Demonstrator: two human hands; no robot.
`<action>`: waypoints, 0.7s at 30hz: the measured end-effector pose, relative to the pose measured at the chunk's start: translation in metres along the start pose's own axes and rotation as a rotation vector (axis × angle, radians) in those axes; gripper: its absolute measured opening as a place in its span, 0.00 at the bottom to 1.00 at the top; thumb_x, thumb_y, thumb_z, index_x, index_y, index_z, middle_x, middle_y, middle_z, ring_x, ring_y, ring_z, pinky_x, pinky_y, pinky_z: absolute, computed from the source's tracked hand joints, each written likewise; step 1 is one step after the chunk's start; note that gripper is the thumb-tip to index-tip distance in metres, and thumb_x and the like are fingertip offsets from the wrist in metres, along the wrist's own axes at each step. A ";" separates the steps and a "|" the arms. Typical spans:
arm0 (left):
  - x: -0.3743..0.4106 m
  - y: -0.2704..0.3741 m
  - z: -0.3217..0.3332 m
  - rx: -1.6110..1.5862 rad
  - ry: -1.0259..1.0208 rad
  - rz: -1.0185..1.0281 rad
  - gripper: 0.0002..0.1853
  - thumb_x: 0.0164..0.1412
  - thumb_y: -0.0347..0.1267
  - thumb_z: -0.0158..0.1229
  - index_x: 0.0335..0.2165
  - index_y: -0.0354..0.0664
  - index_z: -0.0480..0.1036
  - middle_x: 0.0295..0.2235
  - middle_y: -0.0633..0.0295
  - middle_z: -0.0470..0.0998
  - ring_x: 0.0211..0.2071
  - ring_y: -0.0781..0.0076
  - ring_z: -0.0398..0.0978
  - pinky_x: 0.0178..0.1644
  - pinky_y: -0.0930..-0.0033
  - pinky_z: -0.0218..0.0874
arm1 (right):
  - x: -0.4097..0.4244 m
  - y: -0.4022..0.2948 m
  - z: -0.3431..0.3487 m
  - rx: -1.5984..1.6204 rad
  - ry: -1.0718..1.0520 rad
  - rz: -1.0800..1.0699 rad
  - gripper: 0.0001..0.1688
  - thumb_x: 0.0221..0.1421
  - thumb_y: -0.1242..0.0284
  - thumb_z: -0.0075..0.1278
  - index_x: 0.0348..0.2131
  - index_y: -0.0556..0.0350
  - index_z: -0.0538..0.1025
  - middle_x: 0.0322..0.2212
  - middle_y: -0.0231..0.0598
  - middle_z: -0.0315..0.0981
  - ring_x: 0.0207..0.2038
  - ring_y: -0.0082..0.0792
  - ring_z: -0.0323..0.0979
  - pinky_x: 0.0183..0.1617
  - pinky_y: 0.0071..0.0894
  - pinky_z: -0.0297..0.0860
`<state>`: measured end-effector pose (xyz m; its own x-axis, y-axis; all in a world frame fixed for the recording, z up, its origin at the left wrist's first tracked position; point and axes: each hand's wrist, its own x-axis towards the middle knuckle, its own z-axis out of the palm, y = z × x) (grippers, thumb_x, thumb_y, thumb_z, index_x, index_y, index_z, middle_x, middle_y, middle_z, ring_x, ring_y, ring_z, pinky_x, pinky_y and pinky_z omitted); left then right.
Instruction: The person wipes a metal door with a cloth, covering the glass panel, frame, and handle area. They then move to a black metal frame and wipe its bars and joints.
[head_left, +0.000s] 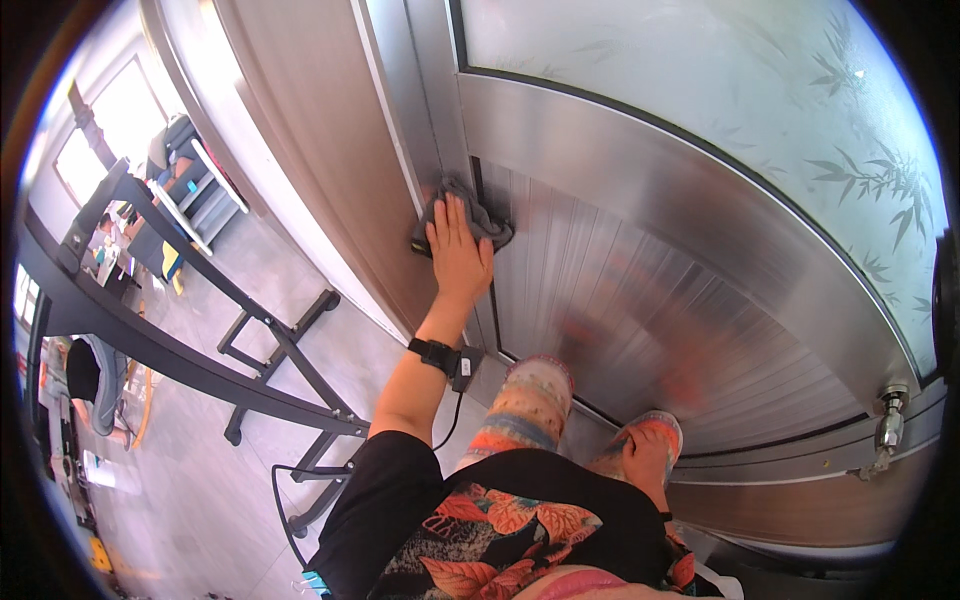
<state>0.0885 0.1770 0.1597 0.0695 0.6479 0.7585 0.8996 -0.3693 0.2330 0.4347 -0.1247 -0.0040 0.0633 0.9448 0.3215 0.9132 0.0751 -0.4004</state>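
My left hand (460, 259) is stretched out, its palm and fingers pressing a folded dark grey cloth (491, 225) against a metal door. Under the cloth is the seam between the door's brushed metal stile (427, 97) and its ribbed lower panel (615, 277). A black strap with a small cabled device (442, 358) circles the left wrist. Lower right, my right hand (646, 456) rests on my knee in patterned trousers (525, 405) and holds nothing.
Frosted glass with a leaf pattern (675, 75) fills the door's upper part. Keys hang from the lock (890, 427) at right. A black wheeled metal frame (225, 375) stands close on my left. Beyond it are a person bending over (97, 382) and a white bucket (109, 471).
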 end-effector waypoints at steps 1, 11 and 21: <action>-0.013 -0.002 0.007 -0.008 -0.014 -0.013 0.42 0.58 0.34 0.50 0.65 0.24 0.45 0.67 0.41 0.48 0.69 0.40 0.40 0.69 0.39 0.31 | 0.001 0.000 0.000 -0.001 -0.002 -0.002 0.12 0.48 0.74 0.51 0.35 0.54 0.80 0.35 0.43 0.77 0.42 0.50 0.70 0.50 0.49 0.64; -0.051 0.007 0.025 -0.058 -0.105 -0.058 0.41 0.60 0.30 0.47 0.64 0.19 0.41 0.67 0.33 0.42 0.69 0.33 0.34 0.70 0.42 0.27 | 0.001 0.001 0.002 0.059 0.026 -0.008 0.10 0.47 0.74 0.52 0.33 0.52 0.79 0.33 0.43 0.76 0.40 0.50 0.70 0.48 0.50 0.63; 0.109 0.021 -0.046 -0.238 0.275 0.296 0.36 0.66 0.33 0.42 0.65 0.22 0.42 0.67 0.33 0.42 0.69 0.33 0.36 0.70 0.41 0.30 | -0.003 0.000 0.003 0.057 0.051 0.006 0.11 0.47 0.75 0.53 0.34 0.54 0.80 0.33 0.42 0.76 0.41 0.49 0.70 0.50 0.49 0.63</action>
<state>0.0951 0.2092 0.2752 0.1628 0.3026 0.9391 0.7322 -0.6750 0.0905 0.4334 -0.1262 -0.0071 0.0909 0.9278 0.3619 0.8883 0.0888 -0.4507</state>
